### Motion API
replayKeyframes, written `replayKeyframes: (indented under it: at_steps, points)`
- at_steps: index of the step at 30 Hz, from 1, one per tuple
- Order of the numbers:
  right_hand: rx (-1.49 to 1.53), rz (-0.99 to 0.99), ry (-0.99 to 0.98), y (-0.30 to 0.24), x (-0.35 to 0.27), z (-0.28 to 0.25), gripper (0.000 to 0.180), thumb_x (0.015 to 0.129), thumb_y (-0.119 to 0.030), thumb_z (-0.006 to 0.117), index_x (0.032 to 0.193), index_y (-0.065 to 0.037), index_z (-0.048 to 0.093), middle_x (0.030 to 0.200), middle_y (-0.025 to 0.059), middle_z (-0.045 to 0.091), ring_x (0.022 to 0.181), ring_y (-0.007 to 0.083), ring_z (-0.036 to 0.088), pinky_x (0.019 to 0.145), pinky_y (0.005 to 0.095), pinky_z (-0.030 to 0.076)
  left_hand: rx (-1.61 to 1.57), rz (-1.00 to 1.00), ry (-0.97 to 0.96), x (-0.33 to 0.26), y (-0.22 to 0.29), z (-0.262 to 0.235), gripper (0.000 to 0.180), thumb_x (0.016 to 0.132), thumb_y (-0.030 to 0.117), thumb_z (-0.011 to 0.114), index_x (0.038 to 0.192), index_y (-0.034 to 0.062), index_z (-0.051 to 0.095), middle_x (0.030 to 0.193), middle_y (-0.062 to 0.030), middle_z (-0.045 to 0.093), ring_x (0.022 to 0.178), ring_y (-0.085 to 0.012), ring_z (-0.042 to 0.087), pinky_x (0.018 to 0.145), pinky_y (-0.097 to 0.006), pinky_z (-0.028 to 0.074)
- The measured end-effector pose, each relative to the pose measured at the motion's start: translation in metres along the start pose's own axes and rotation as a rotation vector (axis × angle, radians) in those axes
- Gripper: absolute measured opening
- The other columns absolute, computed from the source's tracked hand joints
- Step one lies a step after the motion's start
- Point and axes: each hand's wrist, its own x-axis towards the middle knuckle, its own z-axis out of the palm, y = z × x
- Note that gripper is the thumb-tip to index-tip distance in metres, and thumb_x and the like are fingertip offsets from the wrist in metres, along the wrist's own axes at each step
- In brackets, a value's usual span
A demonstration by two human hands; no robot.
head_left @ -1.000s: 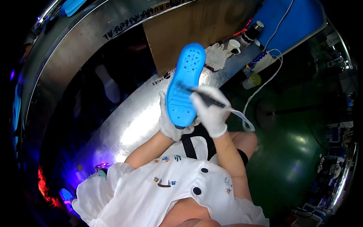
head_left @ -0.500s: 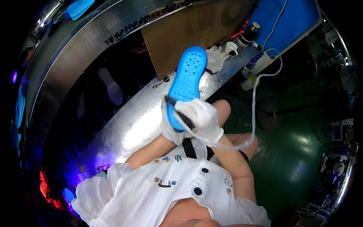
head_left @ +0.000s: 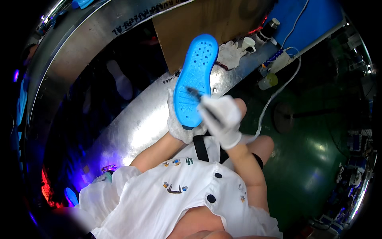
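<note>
A blue shoe sole [head_left: 193, 75], dotted with small holes at its far end and ribbed toward its near end, is held up over the metal bench. My left hand [head_left: 178, 128], in a fuzzy white glove, is closed around it from behind and below; most of the fingers are hidden by the sole. In a white glove, my right hand [head_left: 223, 117] grips a dark-handled brush [head_left: 194, 93], blurred by motion. The brush tip lies over the middle of the sole; whether it touches cannot be told.
On the metal bench [head_left: 139, 119] lie white gloves [head_left: 230, 55], near a white mug [head_left: 248, 44] and a dark flask [head_left: 268, 30]. Cardboard [head_left: 175, 42] stands behind. A pale hose [head_left: 274, 95] hangs at right beside a yellow-green bottle [head_left: 269, 81]. Pale soles [head_left: 119, 79] show in the dark area leftward.
The sole has shifted farther from me. My right hand has moved right, and the brush has gone from the sole's left edge to its middle.
</note>
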Motion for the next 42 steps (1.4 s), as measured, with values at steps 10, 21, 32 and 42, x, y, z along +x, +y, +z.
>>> replayKeyframes:
  at_steps: [10, 21, 32, 42]
  points:
    - [0.059, -0.034, -0.048, -0.034, -0.009, 0.002, 0.014, 0.079, -0.007, 0.071, 0.092, -0.007, 0.066, 0.083, 0.0058, 0.065, 0.071, 0.0264, 0.059, 0.067, 0.0366, 0.047, -0.058, 0.028, -0.010, 0.007, 0.012, 0.019, 0.097, 0.083, 0.082, 0.036, 0.137, 0.0022, 0.044, 0.112, -0.0289, 0.060, 0.078, -0.0385, 0.063, 0.061, -0.044, 0.056]
    - [0.307, 0.403, 0.003, -0.036, -0.017, 0.011, 0.022, 0.072, -0.010, 0.080, 0.091, -0.008, 0.069, 0.082, 0.0040, 0.067, 0.076, 0.0229, 0.061, 0.077, 0.0340, 0.047, 0.088, 0.001, 0.044, 0.017, 0.034, 0.033, 0.088, 0.086, 0.074, 0.047, 0.138, 0.0023, 0.042, 0.111, -0.0254, 0.061, 0.094, -0.0340, 0.066, 0.075, -0.042, 0.060]
    - [0.082, -0.194, -0.341, -0.007, 0.013, -0.015, 0.029, 0.066, -0.011, 0.082, 0.094, -0.011, 0.071, 0.102, 0.0024, 0.072, 0.076, 0.0190, 0.060, 0.072, 0.0308, 0.044, 0.024, -0.227, 0.177, 0.019, 0.055, 0.029, 0.075, 0.097, 0.061, 0.037, 0.145, 0.0040, 0.038, 0.141, -0.0232, 0.048, 0.124, -0.0361, 0.054, 0.106, -0.048, 0.044]
    - [0.083, -0.214, -0.363, -0.007, 0.014, -0.013, 0.025, 0.067, -0.015, 0.080, 0.091, -0.013, 0.072, 0.103, -0.0013, 0.072, 0.074, 0.0157, 0.058, 0.070, 0.0294, 0.042, 0.139, -0.221, 0.179, 0.015, 0.063, 0.035, 0.069, 0.098, 0.056, 0.043, 0.143, 0.0045, 0.043, 0.139, -0.0217, 0.050, 0.121, -0.0334, 0.057, 0.103, -0.046, 0.047]
